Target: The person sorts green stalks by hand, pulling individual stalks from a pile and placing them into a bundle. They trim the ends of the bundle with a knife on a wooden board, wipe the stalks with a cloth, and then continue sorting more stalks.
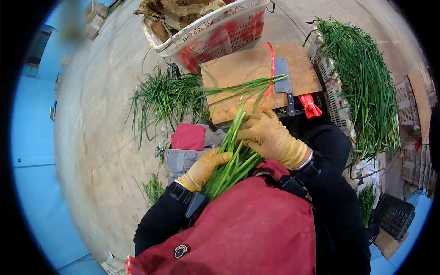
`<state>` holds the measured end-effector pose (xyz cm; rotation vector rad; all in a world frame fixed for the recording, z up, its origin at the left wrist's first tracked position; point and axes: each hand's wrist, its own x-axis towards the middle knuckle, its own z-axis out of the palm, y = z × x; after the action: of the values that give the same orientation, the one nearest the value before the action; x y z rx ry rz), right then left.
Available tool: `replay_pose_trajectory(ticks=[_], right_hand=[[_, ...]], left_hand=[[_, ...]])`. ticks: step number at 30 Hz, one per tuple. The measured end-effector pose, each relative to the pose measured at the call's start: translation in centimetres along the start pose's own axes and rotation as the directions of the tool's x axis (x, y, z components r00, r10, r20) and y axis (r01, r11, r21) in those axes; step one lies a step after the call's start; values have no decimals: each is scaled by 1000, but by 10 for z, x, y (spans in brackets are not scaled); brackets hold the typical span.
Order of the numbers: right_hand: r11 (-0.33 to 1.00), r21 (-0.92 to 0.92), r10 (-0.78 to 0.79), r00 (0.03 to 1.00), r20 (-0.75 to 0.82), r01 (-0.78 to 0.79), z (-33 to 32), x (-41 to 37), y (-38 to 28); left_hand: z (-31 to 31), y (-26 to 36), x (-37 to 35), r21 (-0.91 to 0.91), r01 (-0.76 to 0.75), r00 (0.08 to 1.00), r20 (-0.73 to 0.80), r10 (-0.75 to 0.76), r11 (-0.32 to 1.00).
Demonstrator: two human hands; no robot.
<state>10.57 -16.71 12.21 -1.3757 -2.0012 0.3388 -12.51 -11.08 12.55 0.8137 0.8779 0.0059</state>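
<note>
My left hand (205, 169), in a yellow glove, is closed around a bunch of garlic chives (236, 162) in front of my red apron (247, 224). The stalks point up and away, with pale ends near the board. On the bunch's right side, my gloved right hand (271, 139) has its fingers curled against the stalks near their upper ends; its fingertips are partly hidden. Just beyond, a few loose chives (250, 85) lie across a wooden board (236, 68). A knife (285, 82) with a black handle rests there, beside a red tie strip (273, 64).
A crate (330, 87) heaped with chives (362, 82) stands at the right. Cut leaves (169, 94) lie on the floor left of the board. Behind it is a red and white basket (220, 34). A bundle of red ties (310, 106) sits by the knife handle.
</note>
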Motion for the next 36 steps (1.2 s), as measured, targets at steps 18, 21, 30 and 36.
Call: replay_pose_trajectory(ticks=[18,21,30,36], right_hand=[[715,505,433,873,224,-484,14,-16,43],[678,559,551,833,45,-478,11,-38,70],[801,258,560,828,-6,-540,-59,-44,33],[818,277,446,859,250,-505,5,-11,2]], left_hand=[[10,1,-5,277,-163,975,195,111,947],[3,-7,-3,269,-135,981,172,91,954],[3,0,-5,18,-7,991,132,5,1000],[6,-9,-4,193,-144,988,90,129,970]])
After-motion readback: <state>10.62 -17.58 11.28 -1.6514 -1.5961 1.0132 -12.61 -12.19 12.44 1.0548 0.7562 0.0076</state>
